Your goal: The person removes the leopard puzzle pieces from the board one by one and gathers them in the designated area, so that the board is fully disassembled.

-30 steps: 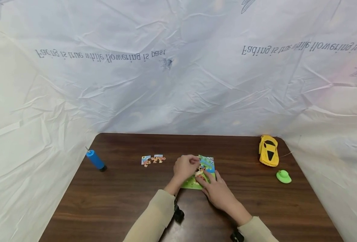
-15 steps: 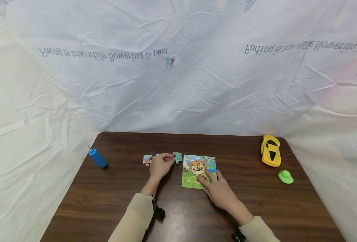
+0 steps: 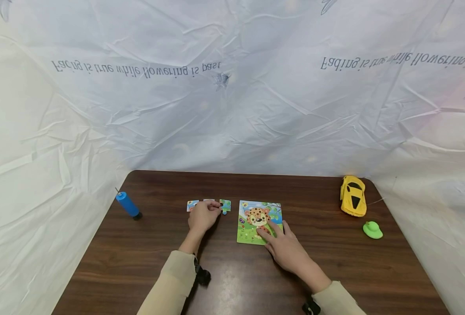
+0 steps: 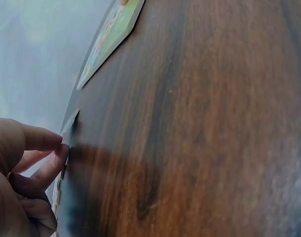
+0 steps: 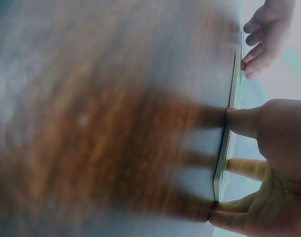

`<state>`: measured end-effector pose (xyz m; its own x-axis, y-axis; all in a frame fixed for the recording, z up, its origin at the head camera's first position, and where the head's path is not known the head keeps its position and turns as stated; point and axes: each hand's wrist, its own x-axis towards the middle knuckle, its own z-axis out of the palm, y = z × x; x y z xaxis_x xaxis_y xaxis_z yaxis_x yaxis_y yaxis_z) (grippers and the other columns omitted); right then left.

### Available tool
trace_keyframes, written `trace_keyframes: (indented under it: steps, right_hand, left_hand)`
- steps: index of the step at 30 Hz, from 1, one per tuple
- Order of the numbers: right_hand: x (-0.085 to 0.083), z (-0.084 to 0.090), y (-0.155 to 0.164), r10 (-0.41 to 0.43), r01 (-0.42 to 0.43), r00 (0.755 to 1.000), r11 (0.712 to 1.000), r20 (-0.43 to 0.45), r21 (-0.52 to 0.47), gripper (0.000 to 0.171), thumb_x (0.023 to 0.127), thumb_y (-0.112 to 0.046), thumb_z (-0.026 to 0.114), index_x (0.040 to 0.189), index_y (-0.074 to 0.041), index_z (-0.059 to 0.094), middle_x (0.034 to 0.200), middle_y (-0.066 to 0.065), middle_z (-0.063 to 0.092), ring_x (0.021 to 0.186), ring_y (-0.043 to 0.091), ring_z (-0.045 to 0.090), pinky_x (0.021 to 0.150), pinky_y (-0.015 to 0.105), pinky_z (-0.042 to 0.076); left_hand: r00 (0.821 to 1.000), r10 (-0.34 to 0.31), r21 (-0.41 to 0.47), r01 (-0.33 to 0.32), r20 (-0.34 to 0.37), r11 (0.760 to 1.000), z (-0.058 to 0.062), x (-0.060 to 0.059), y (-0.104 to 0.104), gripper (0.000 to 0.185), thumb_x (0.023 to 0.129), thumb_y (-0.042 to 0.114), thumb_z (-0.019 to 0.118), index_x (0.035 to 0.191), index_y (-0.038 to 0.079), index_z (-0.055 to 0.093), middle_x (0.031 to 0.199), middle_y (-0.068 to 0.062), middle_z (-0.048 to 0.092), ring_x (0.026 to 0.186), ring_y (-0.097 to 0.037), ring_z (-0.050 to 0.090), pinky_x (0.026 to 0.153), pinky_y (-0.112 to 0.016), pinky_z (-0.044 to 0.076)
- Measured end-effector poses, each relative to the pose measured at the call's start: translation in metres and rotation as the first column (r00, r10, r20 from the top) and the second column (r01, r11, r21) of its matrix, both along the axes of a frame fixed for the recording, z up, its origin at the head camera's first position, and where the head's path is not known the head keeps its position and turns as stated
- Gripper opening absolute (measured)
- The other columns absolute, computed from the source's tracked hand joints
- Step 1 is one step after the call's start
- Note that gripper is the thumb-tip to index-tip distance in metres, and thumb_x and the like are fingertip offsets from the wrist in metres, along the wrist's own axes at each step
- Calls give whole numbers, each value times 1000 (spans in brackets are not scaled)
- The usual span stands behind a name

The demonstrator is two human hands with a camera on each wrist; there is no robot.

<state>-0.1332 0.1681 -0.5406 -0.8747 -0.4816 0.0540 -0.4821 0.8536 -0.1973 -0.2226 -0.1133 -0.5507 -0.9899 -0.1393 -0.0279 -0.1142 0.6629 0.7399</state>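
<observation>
My left hand (image 3: 203,217) pinches a blue-and-green jigsaw piece (image 3: 225,205) between thumb and fingertips, low over the table. In the left wrist view the piece (image 4: 71,120) stands out past the fingertips, tilted off the wood. Just left of it are two more jigsaw pieces: one (image 3: 192,204) shows its blue upper part, the other is mostly hidden by the hand. To the right lies a leopard picture puzzle (image 3: 248,225), its picture looking whole apart from what the fingers cover. With spread fingers, my right hand (image 3: 287,249) rests on its lower right part, at the edge.
On the brown wooden table (image 3: 138,262) a blue cylinder with a black end (image 3: 128,205) lies at the left edge. A yellow toy car (image 3: 353,196) and a small green hat-shaped toy (image 3: 372,229) sit at the right. A pale printed sheet (image 3: 232,109) hangs behind the table.
My left hand has moved left from above the leopard puzzle to the loose pieces, carrying the blue-and-green jigsaw piece. My right hand stays on the puzzle.
</observation>
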Motion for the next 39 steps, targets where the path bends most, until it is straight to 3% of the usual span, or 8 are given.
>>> trace_keyframes:
  steps: [9,15,21,25,32,39]
  right_hand:
    - [-1,-3,1,8,-8,1000,1000,-13,7,46,102,-23,69,147,-23,61,151,25,47,131,67,41,98,68,46]
    - [2,-2,-6,15,-16,999,1000,-43,-20,47,103,-18,68,148,-27,60,152,21,47,134,64,41,92,69,49]
    - [3,-1,-14,17,-17,1000,1000,10,2,45,106,-20,63,149,-30,59,157,17,44,140,58,37,98,72,43]
    - [4,1,-17,14,-15,999,1000,50,24,43,107,-18,59,149,-31,60,158,15,43,144,55,34,98,74,41]
    - [3,4,-18,17,-20,996,999,82,42,54,103,-2,60,149,-32,60,158,15,43,144,55,33,97,74,42]
    - [3,3,-18,14,-20,995,998,99,59,62,100,3,61,149,-35,59,159,15,42,145,55,31,98,74,41]
  left_hand:
    - [997,-15,-95,8,-76,995,4,5,1,8,93,23,77,100,22,81,81,13,70,70,-12,63,56,-38,47]
    - [976,-171,-41,167,-137,985,2,13,13,16,93,23,77,107,20,80,83,12,70,61,-9,57,49,-33,42]
    - [941,-327,-29,326,-88,945,-5,20,27,19,96,31,77,114,22,78,87,15,67,71,-6,59,63,-34,48]
    - [919,-393,-22,392,-38,920,-8,22,34,24,96,33,76,118,23,78,90,13,65,73,-7,58,66,-35,47]
    - [910,-415,-93,412,-13,907,-8,24,41,23,95,32,76,117,24,78,92,7,62,69,-9,53,62,-34,43]
    - [895,-445,-118,441,-10,890,-5,23,46,27,96,30,75,122,24,77,89,3,59,60,-11,46,54,-30,37]
